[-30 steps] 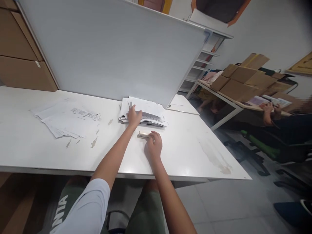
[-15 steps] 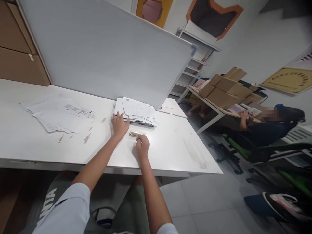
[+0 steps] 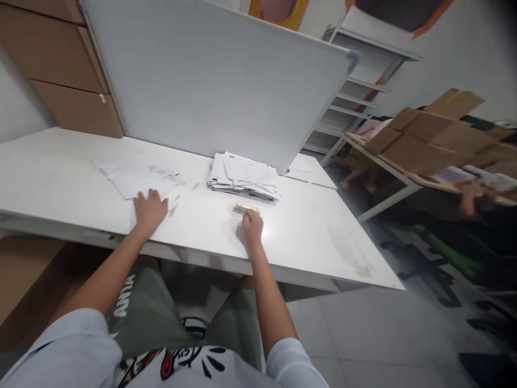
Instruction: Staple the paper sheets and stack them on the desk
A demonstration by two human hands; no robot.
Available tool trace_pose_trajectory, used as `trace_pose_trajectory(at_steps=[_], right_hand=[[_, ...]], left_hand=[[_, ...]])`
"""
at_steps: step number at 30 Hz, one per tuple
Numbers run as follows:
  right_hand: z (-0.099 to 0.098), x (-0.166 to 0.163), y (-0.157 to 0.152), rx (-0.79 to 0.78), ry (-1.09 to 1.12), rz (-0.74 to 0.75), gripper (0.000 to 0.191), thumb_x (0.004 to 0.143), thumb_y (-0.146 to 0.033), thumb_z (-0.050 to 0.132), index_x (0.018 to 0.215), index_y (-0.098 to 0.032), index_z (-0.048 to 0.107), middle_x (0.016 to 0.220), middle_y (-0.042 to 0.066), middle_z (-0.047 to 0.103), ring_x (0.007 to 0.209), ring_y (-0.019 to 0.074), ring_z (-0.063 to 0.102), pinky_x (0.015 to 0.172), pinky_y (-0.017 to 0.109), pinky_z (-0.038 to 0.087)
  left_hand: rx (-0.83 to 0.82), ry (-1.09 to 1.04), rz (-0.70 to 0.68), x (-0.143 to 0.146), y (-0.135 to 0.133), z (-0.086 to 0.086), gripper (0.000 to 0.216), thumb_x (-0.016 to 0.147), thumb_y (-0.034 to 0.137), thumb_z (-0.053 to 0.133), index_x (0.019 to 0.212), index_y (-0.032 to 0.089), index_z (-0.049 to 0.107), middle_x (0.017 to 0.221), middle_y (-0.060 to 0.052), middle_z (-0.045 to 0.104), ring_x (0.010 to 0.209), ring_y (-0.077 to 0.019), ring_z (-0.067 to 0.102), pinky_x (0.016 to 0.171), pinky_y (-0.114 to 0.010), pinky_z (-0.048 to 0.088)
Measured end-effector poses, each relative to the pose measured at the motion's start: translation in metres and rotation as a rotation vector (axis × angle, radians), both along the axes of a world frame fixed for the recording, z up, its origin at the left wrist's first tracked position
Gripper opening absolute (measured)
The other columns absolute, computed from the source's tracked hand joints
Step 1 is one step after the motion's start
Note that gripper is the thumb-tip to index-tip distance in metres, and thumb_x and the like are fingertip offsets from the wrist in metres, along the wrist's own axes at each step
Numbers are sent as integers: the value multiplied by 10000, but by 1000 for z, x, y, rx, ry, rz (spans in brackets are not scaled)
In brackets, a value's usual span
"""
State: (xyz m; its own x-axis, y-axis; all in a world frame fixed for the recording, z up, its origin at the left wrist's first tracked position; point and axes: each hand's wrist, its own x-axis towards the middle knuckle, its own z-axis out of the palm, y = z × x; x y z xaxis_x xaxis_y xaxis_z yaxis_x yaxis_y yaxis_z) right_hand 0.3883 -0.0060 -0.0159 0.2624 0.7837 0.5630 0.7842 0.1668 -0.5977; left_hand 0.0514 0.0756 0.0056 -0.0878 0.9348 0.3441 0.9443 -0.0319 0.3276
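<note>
My left hand (image 3: 151, 214) lies on the white table with its fingers spread, their tips at the near edge of some loose white papers (image 3: 139, 175). My right hand (image 3: 253, 226) is closed in a fist on the tabletop, gripping the near side of a pale stapler (image 3: 241, 208). The stapler lies crosswise, and the fingers partly hide its right end. Behind it sits a thick, uneven stack of papers (image 3: 246, 172), apart from both hands.
A large whiteboard (image 3: 218, 81) leans behind the table (image 3: 205, 231). Cardboard boxes (image 3: 81, 105) are piled at the left. To the right, another table holds more boxes (image 3: 428, 140), with a person's blurred hands (image 3: 474, 196) near them. Worn marks show on the tabletop.
My left hand has left the paper stack and moved left to the loose papers. My right hand stays at the stapler. The view has shifted left.
</note>
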Motion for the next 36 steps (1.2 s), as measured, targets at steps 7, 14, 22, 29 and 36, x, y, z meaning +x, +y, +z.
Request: trace_pose_trajectory(at_steps=[7,14,22,29,36], right_hand=[[1,-2,-11,-36,16,-19,212,788,-204,331,589,-242,392,583,2,467,601,176,427,584,269,326],[5,-8,-15,-47,-3,24,205,766,-184,362,568,-236,372,566,-15,434,575,164,412,587,267,333],[1,-36,-88,137,219,13,186,775,-205,352,602,-258,392,602,19,491,628,204,503,623,324,406],[-79,-109,-213,-118,723,162,150,872,-371,528,925,-266,623,733,20,638,650,218,604,633,343,492],[-53,-161,-207,-267,1248,277,365,794,-563,652,842,-202,675,667,10,652,594,172,580,642,318,504]], left_hand=[[-230,121,-123,20,-52,7,758,926,500,370,1502,8,366,1595,-201,279,1497,-424,138,1209,-555,118],[-144,191,-410,43,-168,-12,747,883,423,478,1534,86,339,1591,-174,282,1502,-317,220,1239,-520,136],[-28,101,-560,53,-221,-24,746,691,-25,422,1411,127,544,1457,-108,519,1431,-256,393,1227,-486,288],[118,-110,-530,42,-239,-59,866,757,-32,362,1557,294,300,1549,-3,388,1509,-234,140,1207,-510,347],[46,-356,-613,52,-250,-82,650,962,133,284,1556,395,249,1543,28,418,1461,-177,314,1223,-446,335]])
